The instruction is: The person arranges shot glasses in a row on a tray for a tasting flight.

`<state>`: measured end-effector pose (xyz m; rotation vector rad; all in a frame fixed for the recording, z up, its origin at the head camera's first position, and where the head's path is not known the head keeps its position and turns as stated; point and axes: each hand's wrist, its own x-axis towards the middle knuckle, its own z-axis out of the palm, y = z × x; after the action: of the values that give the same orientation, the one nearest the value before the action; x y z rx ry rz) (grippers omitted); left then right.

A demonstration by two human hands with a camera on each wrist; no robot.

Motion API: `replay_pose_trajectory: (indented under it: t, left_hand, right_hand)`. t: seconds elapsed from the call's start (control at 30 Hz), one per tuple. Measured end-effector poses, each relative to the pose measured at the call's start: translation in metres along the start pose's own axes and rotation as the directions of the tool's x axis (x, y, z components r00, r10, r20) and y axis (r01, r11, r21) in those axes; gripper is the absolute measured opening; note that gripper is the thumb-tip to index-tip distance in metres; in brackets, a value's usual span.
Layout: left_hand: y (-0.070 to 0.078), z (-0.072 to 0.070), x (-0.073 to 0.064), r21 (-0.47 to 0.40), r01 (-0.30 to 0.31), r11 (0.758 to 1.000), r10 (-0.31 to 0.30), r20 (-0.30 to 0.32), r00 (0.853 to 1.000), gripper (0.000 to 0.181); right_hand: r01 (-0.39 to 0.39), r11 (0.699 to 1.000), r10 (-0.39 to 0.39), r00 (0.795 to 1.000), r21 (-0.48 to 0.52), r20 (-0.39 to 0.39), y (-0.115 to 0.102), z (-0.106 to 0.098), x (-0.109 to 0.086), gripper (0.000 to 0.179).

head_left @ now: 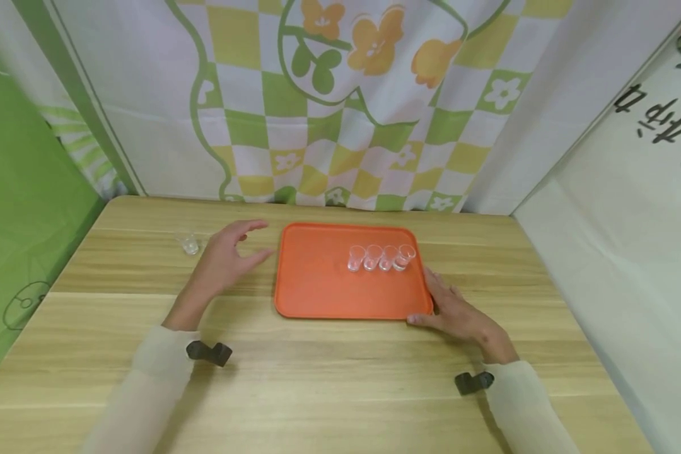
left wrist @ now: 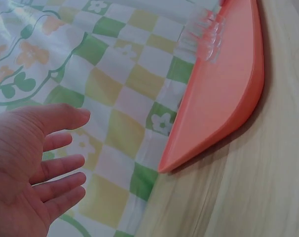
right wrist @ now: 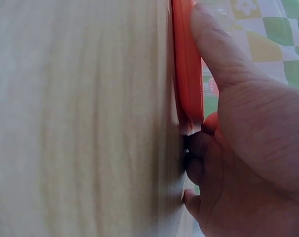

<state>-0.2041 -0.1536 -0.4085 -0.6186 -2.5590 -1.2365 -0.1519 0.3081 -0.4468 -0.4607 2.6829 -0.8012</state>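
Observation:
An orange tray (head_left: 318, 290) lies flat on the wooden table, with several small clear shot glasses (head_left: 370, 260) standing in a row toward its right side. My right hand (head_left: 459, 312) grips the tray's near right corner. In the right wrist view its thumb (right wrist: 216, 44) lies along the rim while the fingers curl at the tray's lower edge. To the left of the tray, my left hand (head_left: 224, 258) hovers with nothing in it, thumb and fingers spread apart. Just beyond that hand, another clear shot glass (head_left: 190, 243) sits on the table, close to the wrist side.
Behind the wooden table (head_left: 329, 378) hangs a checked green and yellow curtain (head_left: 340, 139). A green cloth (head_left: 28, 189) borders the left side, and a white sheet with black writing (head_left: 618, 208) borders the right. Dark camera mounts sit at both wrists.

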Motion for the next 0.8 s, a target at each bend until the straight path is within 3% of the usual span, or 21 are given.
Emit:
replay_pose_trajectory:
  t: [0.33,0.57,0.8]
  left_hand:
    - [-0.008,-0.021,-0.007,0.048,0.004,0.999,-0.002,-0.035,0.999,0.052]
    - [-0.016,-0.037,-0.015,0.061,0.044,0.997,-0.042,-0.031,0.999,0.052]
    - [-0.024,-0.044,-0.021,0.115,0.011,0.993,-0.002,-0.072,0.997,0.051]
  right_hand:
    - [0.001,1.0,-0.001,1.0,0.0,0.001,-0.002,0.001,0.0,0.115]
    - [0.004,1.0,-0.004,1.0,0.001,0.002,-0.002,0.002,0.001,0.115]
    - [0.009,1.0,-0.009,1.0,0.004,0.001,0.0,0.0,0.002,0.115]
